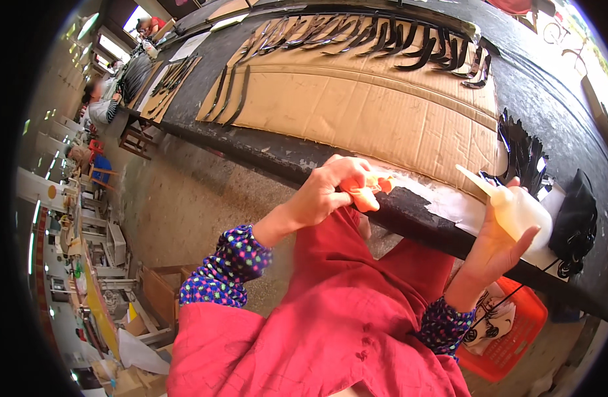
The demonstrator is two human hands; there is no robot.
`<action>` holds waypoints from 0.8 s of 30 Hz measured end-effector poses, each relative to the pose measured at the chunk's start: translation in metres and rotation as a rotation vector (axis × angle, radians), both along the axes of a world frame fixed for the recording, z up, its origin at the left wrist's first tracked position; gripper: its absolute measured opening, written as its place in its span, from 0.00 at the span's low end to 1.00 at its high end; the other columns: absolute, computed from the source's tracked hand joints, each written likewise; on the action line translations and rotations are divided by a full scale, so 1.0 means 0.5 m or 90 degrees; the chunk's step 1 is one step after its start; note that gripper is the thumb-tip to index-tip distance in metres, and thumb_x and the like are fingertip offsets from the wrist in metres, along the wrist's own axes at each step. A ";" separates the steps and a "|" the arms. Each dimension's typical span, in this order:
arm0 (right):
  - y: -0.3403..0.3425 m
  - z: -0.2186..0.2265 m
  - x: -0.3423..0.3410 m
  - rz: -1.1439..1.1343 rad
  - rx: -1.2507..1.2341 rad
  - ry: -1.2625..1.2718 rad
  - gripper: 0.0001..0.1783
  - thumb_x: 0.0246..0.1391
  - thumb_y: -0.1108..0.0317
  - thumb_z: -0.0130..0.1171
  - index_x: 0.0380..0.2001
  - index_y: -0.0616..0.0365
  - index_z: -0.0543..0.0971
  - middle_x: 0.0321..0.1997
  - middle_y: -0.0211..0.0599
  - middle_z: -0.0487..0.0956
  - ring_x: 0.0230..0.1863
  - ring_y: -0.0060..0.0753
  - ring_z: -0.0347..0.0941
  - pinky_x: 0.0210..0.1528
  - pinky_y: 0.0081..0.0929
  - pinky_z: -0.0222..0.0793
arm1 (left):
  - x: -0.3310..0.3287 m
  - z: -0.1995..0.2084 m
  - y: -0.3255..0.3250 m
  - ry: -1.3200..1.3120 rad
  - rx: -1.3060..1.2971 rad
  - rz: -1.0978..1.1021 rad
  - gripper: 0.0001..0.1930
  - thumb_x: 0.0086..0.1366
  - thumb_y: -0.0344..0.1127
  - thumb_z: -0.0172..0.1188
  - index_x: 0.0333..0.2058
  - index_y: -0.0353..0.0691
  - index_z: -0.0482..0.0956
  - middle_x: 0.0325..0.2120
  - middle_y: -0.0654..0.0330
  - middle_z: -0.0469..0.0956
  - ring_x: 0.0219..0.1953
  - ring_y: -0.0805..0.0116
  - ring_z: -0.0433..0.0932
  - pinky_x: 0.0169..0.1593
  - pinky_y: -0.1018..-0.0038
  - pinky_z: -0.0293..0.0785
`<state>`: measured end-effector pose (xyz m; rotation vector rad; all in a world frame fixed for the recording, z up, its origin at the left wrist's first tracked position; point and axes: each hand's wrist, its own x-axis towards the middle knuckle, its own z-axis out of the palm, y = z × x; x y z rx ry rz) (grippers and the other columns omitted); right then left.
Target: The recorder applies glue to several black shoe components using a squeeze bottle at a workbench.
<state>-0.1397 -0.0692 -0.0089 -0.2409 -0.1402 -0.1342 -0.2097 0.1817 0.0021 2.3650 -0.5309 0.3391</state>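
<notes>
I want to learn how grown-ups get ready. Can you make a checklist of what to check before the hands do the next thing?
1. Right hand grips the white squeeze bottle: ok.
2. Bottle nozzle open: cannot tell.
3. Left hand holds the orange piece: ok.
4. Orange piece rests at the dark table's edge: ok.
5. Nozzle aimed at the orange piece: not ok, they are apart.
6. Black strips laid out on the cardboard: ok.

Single head-worn fisheye view, looks steeply down and forward from close above the lap. Left hand (324, 188) and right hand (492, 248) sit near centre frame; the dark surface (410, 212) runs diagonally across the upper half. Edges bend at the rim, workshop floor falls off left.
</notes>
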 end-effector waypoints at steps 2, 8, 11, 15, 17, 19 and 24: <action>0.020 0.004 -0.017 -0.090 -0.100 -0.016 0.32 0.49 0.62 0.52 0.53 0.64 0.51 0.54 0.49 0.57 0.59 0.50 0.49 0.58 0.59 0.41 | -0.014 -0.025 -0.005 0.241 -0.636 0.057 0.11 0.49 0.21 0.54 0.31 0.40 0.67 0.39 0.57 0.69 0.39 0.67 0.69 0.44 0.74 0.67; 0.097 -0.033 -0.059 0.023 -0.198 0.059 0.32 0.47 0.61 0.53 0.53 0.60 0.55 0.53 0.46 0.60 0.57 0.47 0.54 0.56 0.48 0.52 | -0.008 -0.010 -0.023 0.406 -1.091 -0.046 0.13 0.51 0.22 0.53 0.36 0.37 0.63 0.34 0.56 0.69 0.35 0.65 0.73 0.37 0.71 0.76; 0.069 -0.048 -0.045 -0.023 -0.355 0.030 0.33 0.46 0.62 0.54 0.53 0.63 0.54 0.53 0.48 0.61 0.57 0.47 0.54 0.56 0.44 0.54 | -0.035 0.013 0.053 0.418 -1.348 -0.038 0.12 0.51 0.25 0.54 0.36 0.38 0.68 0.31 0.57 0.71 0.33 0.65 0.74 0.36 0.71 0.76; -0.030 -0.064 -0.016 -0.015 -0.203 0.005 0.37 0.48 0.60 0.53 0.54 0.67 0.48 0.57 0.52 0.54 0.60 0.48 0.48 0.59 0.47 0.48 | -0.040 0.037 0.309 -0.103 -0.817 0.271 0.13 0.48 0.23 0.56 0.34 0.37 0.69 0.32 0.54 0.72 0.33 0.63 0.74 0.38 0.74 0.75; -0.068 -0.056 -0.005 -0.031 -0.169 -0.025 0.41 0.48 0.56 0.54 0.55 0.66 0.46 0.58 0.52 0.50 0.61 0.49 0.44 0.60 0.49 0.43 | -0.040 0.016 0.471 -0.209 -0.625 0.495 0.16 0.47 0.26 0.58 0.37 0.36 0.67 0.34 0.57 0.71 0.34 0.69 0.72 0.39 0.79 0.68; -0.100 -0.041 -0.002 -0.051 -0.123 0.003 0.45 0.42 0.56 0.59 0.55 0.67 0.46 0.59 0.49 0.50 0.62 0.49 0.42 0.61 0.49 0.41 | -0.056 -0.014 0.632 -0.164 -0.585 0.710 0.20 0.42 0.29 0.64 0.36 0.36 0.67 0.30 0.61 0.71 0.25 0.75 0.69 0.31 0.84 0.64; -0.171 -0.081 0.005 -0.030 -0.123 -0.009 0.44 0.37 0.59 0.64 0.54 0.64 0.52 0.58 0.44 0.55 0.60 0.47 0.47 0.61 0.45 0.45 | -0.049 -0.093 0.854 -0.260 -0.235 0.873 0.28 0.40 0.38 0.68 0.37 0.32 0.65 0.33 0.59 0.70 0.34 0.71 0.69 0.40 0.75 0.66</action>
